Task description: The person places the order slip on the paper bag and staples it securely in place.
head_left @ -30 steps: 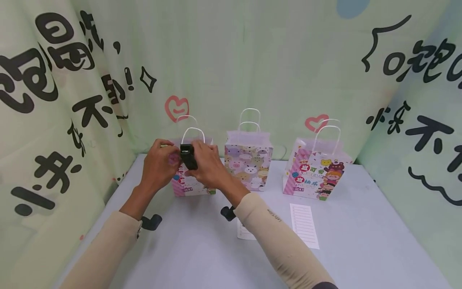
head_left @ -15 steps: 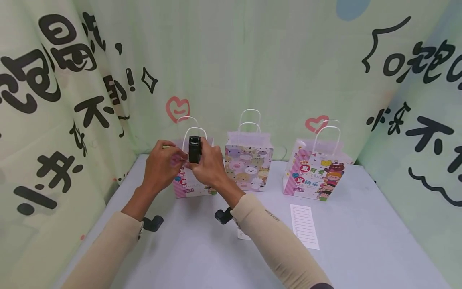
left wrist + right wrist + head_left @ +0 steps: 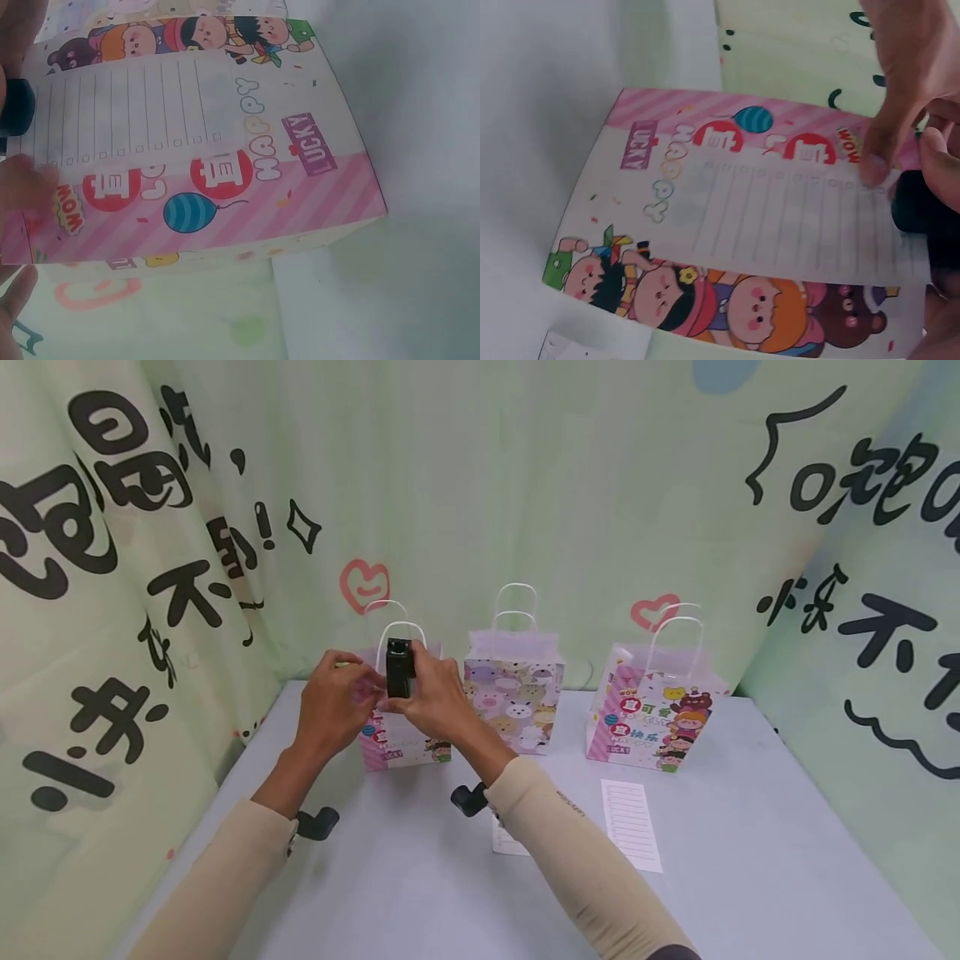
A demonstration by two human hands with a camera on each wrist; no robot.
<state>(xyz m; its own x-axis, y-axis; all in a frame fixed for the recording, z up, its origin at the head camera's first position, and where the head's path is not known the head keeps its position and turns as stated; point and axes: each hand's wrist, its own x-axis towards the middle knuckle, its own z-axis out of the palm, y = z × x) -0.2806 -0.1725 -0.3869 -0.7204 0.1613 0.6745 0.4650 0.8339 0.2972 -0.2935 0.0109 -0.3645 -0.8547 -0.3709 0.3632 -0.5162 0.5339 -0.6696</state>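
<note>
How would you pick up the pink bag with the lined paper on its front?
Probably by both white handles, coming from above: they stand up as open loops over the top of the pink bag. I'd avoid its front top edge, where the lined paper and black tool are.

Soft, even light fills the head view, leaving only faint, soft-edged shadows on the pale surface (image 3: 397, 885). Outer margins there look stretched. The right wrist view is dimmer (the lined checklist sheet (image 3: 780, 217) looks grey there), and the near hands (image 3: 909, 75) are slightly blurred.
</note>
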